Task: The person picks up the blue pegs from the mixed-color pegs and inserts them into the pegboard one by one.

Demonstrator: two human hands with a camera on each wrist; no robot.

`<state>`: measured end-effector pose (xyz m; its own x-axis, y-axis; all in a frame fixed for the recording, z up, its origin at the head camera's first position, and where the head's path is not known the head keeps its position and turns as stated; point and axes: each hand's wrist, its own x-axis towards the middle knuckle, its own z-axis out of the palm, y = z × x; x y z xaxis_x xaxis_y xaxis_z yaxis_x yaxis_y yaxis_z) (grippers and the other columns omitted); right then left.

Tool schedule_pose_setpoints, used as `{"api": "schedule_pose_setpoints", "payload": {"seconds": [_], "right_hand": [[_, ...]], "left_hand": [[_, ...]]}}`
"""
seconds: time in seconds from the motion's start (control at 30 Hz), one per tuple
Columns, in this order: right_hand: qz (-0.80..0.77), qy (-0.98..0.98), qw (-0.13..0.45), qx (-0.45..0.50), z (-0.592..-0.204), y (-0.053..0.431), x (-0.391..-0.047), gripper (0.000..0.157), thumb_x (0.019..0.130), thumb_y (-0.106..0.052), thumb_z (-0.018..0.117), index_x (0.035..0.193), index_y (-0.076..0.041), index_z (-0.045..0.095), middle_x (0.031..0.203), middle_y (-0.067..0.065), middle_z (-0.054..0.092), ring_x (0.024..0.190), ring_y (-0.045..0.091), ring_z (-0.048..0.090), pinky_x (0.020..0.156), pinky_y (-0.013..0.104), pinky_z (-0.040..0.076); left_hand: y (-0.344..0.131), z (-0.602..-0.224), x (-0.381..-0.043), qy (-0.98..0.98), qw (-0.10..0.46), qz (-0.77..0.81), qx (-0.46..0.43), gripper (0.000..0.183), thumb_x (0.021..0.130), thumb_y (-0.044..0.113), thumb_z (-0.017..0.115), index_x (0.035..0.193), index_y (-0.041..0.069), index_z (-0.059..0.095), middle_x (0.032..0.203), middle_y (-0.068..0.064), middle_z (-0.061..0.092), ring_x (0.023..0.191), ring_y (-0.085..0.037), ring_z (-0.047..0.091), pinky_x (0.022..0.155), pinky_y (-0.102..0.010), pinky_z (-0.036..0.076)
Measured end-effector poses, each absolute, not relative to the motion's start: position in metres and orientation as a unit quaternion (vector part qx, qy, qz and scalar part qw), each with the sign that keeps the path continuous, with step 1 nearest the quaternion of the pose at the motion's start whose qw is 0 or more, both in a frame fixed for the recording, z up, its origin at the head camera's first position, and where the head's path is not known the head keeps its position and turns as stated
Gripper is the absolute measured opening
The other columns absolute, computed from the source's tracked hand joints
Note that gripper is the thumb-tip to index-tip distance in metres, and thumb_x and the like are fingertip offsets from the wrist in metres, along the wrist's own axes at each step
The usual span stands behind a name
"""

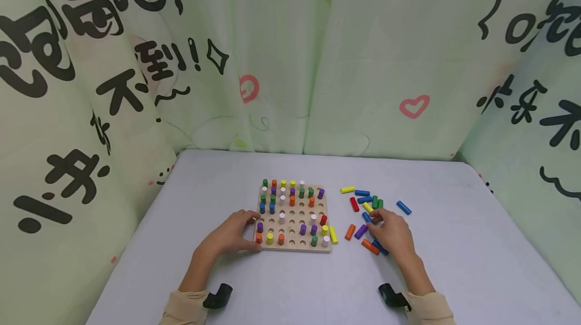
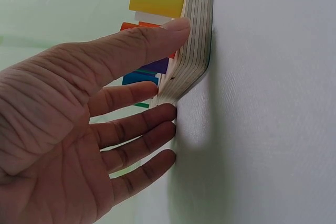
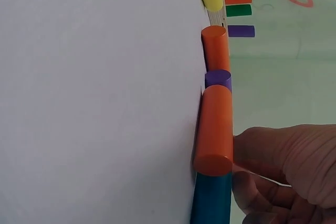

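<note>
A wooden pegboard (image 1: 292, 209) stands on the table, with coloured pegs upright in many of its holes. My left hand (image 1: 236, 232) is at its left side. The thumb touches the front edge near the left corner, and the fingers extend along the left side. To the right of the board, my right hand (image 1: 392, 233) reaches into the loose pegs with thumb and forefinger apart. Its fingertips are close to a blue peg (image 1: 366, 217) and a purple peg (image 1: 360, 231). In the right wrist view, an orange peg (image 3: 214, 129) hides those fingertips.
Loose pegs lie around the right hand, among them a red peg (image 1: 354, 204), a green peg (image 1: 374, 202) and a blue peg (image 1: 403, 207) farther right. One yellow peg (image 1: 333, 235) lies against the board's right side. A printed curtain (image 1: 363, 62) surrounds the white table (image 1: 290, 289).
</note>
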<state>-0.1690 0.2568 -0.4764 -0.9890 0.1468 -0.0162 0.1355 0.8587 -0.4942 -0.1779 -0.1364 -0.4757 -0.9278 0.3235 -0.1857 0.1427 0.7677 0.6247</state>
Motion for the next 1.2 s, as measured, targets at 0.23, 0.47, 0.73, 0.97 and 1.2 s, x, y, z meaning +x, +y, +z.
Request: {"api": "schedule_pose_setpoints", "payload": {"seconds": [0.23, 0.47, 0.73, 0.97, 1.2], "right_hand": [[0.249, -0.966, 0.006, -0.076, -0.475, 0.256, -0.169, 0.029, 0.091, -0.012, 0.076, 0.115, 0.002, 0.069, 0.098, 0.016, 0.07, 0.078, 0.024, 0.059, 0.068, 0.036, 0.055], [0.257, -0.963, 0.02, -0.076, -0.476, 0.256, -0.168, 0.03, 0.091, -0.012, 0.074, 0.116, 0.003, 0.068, 0.099, 0.017, 0.07, 0.078, 0.024, 0.059, 0.067, 0.037, 0.056], [0.279, -0.956, 0.042, -0.074, -0.479, 0.254, -0.166, 0.031, 0.092, -0.011, 0.074, 0.117, 0.004, 0.068, 0.102, 0.019, 0.071, 0.086, 0.029, 0.065, 0.073, 0.039, 0.06], [0.308, -0.947, 0.063, -0.07, -0.478, 0.246, -0.165, 0.03, 0.092, -0.011, 0.075, 0.118, 0.003, 0.068, 0.104, 0.019, 0.071, 0.092, 0.032, 0.068, 0.075, 0.037, 0.061], [0.327, -0.941, 0.066, -0.055, -0.474, 0.237, -0.167, 0.03, 0.092, -0.009, 0.074, 0.119, 0.002, 0.069, 0.104, 0.017, 0.072, 0.094, 0.031, 0.068, 0.083, 0.044, 0.061]], "left_hand": [[-0.137, -0.475, -0.178, 0.928, 0.142, 0.32, 0.129, 0.069, 0.074, 0.026, 0.093, 0.133, 0.01, 0.061, 0.121, -0.005, 0.062, 0.117, -0.025, 0.056, 0.108, -0.049, 0.047], [-0.136, -0.471, -0.176, 0.928, 0.142, 0.322, 0.123, 0.07, 0.074, 0.025, 0.094, 0.133, 0.009, 0.061, 0.122, -0.007, 0.062, 0.118, -0.026, 0.056, 0.108, -0.05, 0.047], [-0.136, -0.472, -0.176, 0.928, 0.143, 0.321, 0.122, 0.069, 0.075, 0.026, 0.093, 0.133, 0.01, 0.06, 0.122, -0.006, 0.062, 0.118, -0.026, 0.055, 0.108, -0.05, 0.047], [-0.136, -0.472, -0.177, 0.928, 0.141, 0.323, 0.124, 0.07, 0.074, 0.025, 0.093, 0.134, 0.009, 0.061, 0.122, -0.006, 0.062, 0.118, -0.026, 0.056, 0.108, -0.05, 0.048], [-0.136, -0.471, -0.177, 0.928, 0.141, 0.321, 0.125, 0.069, 0.075, 0.026, 0.093, 0.133, 0.009, 0.061, 0.121, -0.006, 0.062, 0.117, -0.026, 0.056, 0.108, -0.05, 0.048]]}}
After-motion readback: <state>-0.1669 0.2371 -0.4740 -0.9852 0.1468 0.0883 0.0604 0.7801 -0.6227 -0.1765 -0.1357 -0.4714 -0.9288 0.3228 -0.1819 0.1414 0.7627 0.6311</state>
